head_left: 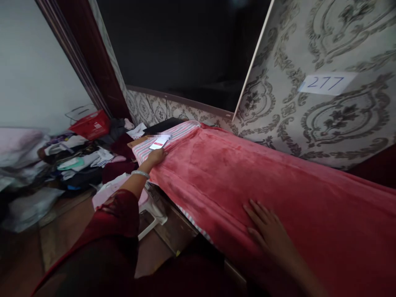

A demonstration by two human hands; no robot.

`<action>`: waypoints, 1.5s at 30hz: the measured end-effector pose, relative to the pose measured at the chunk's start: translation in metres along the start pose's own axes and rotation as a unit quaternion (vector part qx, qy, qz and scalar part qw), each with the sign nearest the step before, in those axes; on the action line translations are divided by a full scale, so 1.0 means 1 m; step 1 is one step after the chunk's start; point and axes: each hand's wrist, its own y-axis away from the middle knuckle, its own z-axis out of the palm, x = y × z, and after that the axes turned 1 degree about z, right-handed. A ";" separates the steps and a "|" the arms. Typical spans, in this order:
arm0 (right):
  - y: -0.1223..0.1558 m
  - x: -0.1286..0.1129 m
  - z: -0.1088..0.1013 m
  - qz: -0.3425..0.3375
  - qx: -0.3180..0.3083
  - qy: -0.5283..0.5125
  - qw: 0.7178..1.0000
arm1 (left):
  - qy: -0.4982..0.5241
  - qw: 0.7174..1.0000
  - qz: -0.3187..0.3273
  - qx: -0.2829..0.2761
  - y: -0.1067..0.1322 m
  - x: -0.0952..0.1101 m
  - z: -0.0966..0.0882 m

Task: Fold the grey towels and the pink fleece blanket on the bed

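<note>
I'd call the red blanket (216, 165) mostly laid out, lengthwise below the TV (185, 49); creases toward its left end look not yet smoothed. Left arm's extended far-left, left hand (157, 156) curled right by the phone (158, 143) (grip hidden, can't tell). Right hand (268, 226) rests palm-down on the blanket, fingers slightly spread, holding nothing.

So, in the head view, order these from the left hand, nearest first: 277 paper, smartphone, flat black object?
1. Smartphone, just beyond the left hand.
2. Flat black object, past it.
3. 277 paper, at the view's upper right.
</note>
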 end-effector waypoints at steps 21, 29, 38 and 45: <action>0.002 -0.001 -0.016 0.010 0.025 -0.030 0.999 | 0.113 0.993 -0.008 0.010 0.008 -0.012 -0.009; 0.010 0.022 -0.027 0.040 0.104 -0.011 0.994 | 0.170 0.985 -0.001 -0.004 0.013 -0.024 -0.023; 0.029 0.010 -0.003 0.003 0.112 0.011 0.994 | 0.125 0.992 0.018 -0.017 0.013 -0.036 -0.013; 0.020 -0.013 -0.049 -0.041 0.085 -0.014 0.995 | 0.036 0.999 0.020 -0.036 0.006 -0.031 -0.017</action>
